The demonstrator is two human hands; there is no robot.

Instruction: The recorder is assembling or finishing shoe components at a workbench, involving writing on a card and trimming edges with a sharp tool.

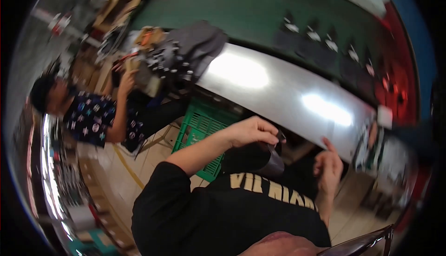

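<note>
My left hand (254, 131) is closed in a pinch, thumb against fingers, at the near edge of the metal table. From it hangs a dark grey piece of fabric (273, 163), smooth and folded, in front of my black shirt; its exact kind does not show. My right hand (329, 167) is raised to the right of it, forefinger stretched toward the table edge and the other fingers loosely bent. Nothing shows in that hand, and it is apart from the fabric.
A shiny metal table (283, 96) lies before me, with a green conveyor belt (251, 10) beyond carrying several dark pieces with white tags (313, 34). Grey fabric (197, 40) is heaped at the left. Below stands a green crate (204, 121). A co-worker (100, 116) sits at left.
</note>
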